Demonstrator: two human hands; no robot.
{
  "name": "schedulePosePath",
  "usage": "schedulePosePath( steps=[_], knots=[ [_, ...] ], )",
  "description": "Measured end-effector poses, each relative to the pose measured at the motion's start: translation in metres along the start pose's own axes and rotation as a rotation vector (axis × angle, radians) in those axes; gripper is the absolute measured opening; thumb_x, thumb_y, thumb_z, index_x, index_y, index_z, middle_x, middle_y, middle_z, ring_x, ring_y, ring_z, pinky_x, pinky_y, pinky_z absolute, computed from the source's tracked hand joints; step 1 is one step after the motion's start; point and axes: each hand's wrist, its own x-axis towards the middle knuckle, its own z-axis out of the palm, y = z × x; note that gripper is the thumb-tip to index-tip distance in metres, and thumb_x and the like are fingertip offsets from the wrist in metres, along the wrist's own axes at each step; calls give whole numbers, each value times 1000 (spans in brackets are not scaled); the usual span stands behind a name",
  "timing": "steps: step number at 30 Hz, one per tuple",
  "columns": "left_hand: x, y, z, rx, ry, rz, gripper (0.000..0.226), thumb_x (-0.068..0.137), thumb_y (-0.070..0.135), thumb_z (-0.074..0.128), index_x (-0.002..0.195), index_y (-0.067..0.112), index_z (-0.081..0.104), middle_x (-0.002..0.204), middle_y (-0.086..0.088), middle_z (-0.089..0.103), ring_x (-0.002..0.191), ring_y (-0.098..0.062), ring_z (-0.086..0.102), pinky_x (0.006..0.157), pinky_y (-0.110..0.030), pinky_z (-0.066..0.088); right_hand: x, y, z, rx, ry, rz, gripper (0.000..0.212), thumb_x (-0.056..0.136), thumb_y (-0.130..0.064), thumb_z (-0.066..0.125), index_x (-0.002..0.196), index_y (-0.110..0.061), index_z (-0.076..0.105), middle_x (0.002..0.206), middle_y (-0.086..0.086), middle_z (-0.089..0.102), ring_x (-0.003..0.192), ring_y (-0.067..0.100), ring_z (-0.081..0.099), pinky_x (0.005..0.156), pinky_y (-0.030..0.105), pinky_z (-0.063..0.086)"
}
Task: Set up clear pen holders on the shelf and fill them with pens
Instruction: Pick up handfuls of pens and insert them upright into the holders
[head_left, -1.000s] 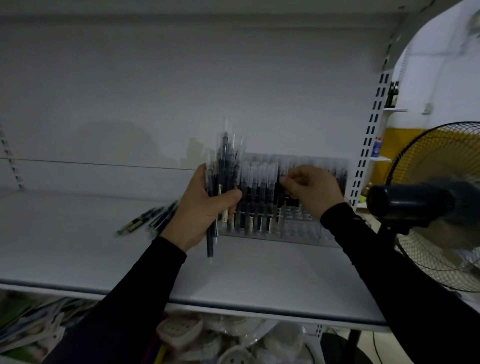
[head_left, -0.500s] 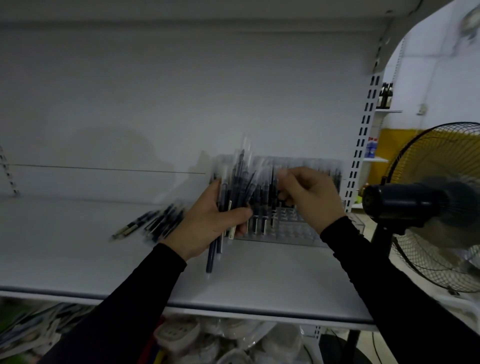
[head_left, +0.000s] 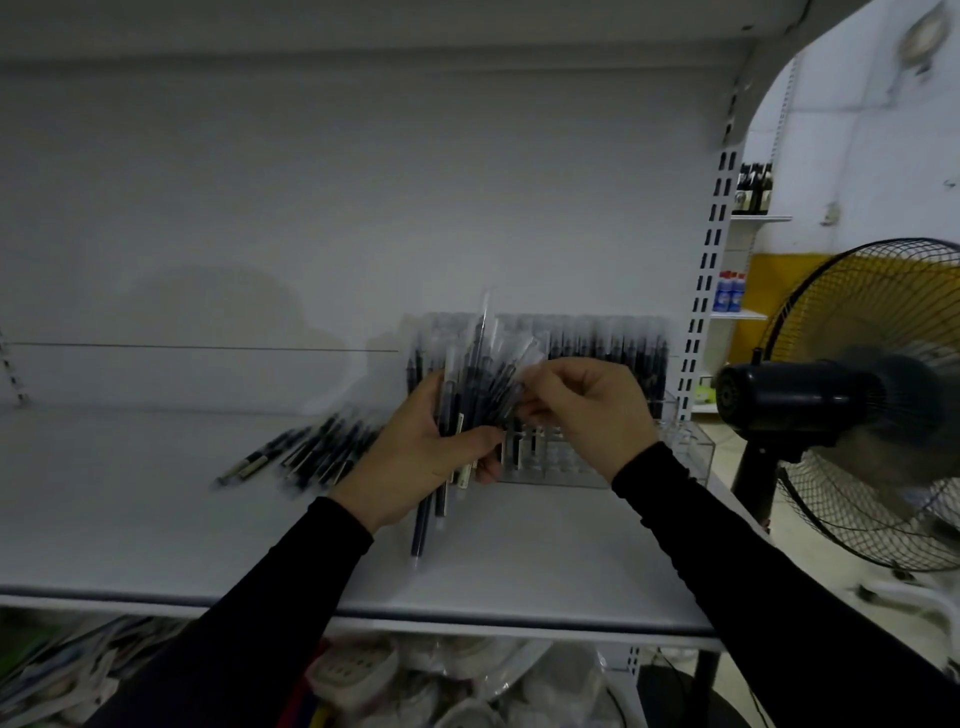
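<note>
A: We note the left hand (head_left: 415, 457) wrapped round a bundle of pens (head_left: 457, 415), fingers curled, thumb across the front. The dark barrels stick out below the palm and the clear caps fan out above it.

B: And the right hand (head_left: 587, 410)?

A: Fingers bunched at the top of that bundle, pinching what looks like one clear-capped pen. The picture is blurred there, so we cannot tell exactly which pen it has.

B: Where do we log the clear pen holder (head_left: 623, 457)?

A: On the white shelf (head_left: 156, 519), at the back right, just beside the slotted upright (head_left: 706, 291). A row of pens (head_left: 602, 348) already stands in it against the back panel. Both hands and the bundle sit in front of its left half, so we cannot read those slots.

B: Anything else on the shelf?

A: A loose heap of pens (head_left: 306, 452) lies flat to the left of the left hand, tips pointing toward the front left.

B: Surroundings?

A: A standing fan (head_left: 831, 405) with a black motor housing and wire cage, right of the shelf edge, near the right sleeve (head_left: 753, 597). Behind it are small wall shelves with bottles (head_left: 730, 293). Below our shelf we see packaged goods (head_left: 363, 680), too dim to name.
</note>
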Motion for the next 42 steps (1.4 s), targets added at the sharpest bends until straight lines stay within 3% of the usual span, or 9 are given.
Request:
schedulePosePath(
  steps=[6,11,14,17,20,24,31,37,42],
  knots=[
    [1,-3,-2,15,41,-17,32,86,5,70,113,9,52,80,-18,68,63,-28,62,66,-43,52,8,-7,-9,86,192,-80,17,93,-13,60,79,-12,71,71,2,73,72,20,72,68,27,58],
    [-1,-2,-5,28,87,6,42,89,3,67,126,4,46,75,-11,67,60,-25,60,68,-39,50,21,-20,-30,315,390,-62,20,95,-10,54,80,-8,67,69,0,72,69,13,70,63,22,55],
    [-1,-2,-7,33,105,13,49,91,2,64,133,1,39,73,-11,65,59,-24,57,65,-35,50,29,-12,-45,175,460,-60,18,95,-17,55,81,-14,67,74,1,70,70,13,69,67,28,57],
    [-1,0,-7,54,112,23,34,91,2,63,121,6,47,73,-15,61,57,-23,53,61,-36,46,31,1,-40,-141,403,-116,11,93,-28,59,86,-24,67,79,-1,71,75,14,70,75,36,59],
    [-3,2,-7,41,112,35,27,91,0,62,112,10,49,75,-19,58,57,-24,51,59,-34,45,34,-1,-31,-189,364,-133,18,93,-26,61,100,-12,70,82,-5,70,74,5,69,74,25,59],
    [-3,1,-8,31,123,28,27,91,0,63,111,12,49,74,-18,58,57,-25,51,58,-35,46,36,2,-22,-206,313,-136,25,93,-26,61,109,-8,69,93,3,72,81,9,70,80,29,59],
    [-2,3,-7,10,129,67,25,90,-6,61,103,12,51,76,-19,57,55,-26,52,52,-32,48,38,-1,-23,-383,246,-183,27,94,-31,58,112,-12,68,92,-3,69,81,11,69,83,28,56],
    [-3,5,-6,9,152,77,23,89,-8,61,102,9,51,77,-13,58,53,-23,52,52,-30,48,32,8,-17,-596,122,-194,24,93,-30,61,108,-13,69,87,-3,68,77,8,63,77,12,46],
    [-3,5,-7,9,140,80,22,90,-8,60,101,9,50,76,-18,55,53,-25,52,51,-31,48,30,10,-17,-532,133,-148,19,92,-28,62,104,-14,67,85,-3,67,80,12,67,82,24,54]
  ],
)
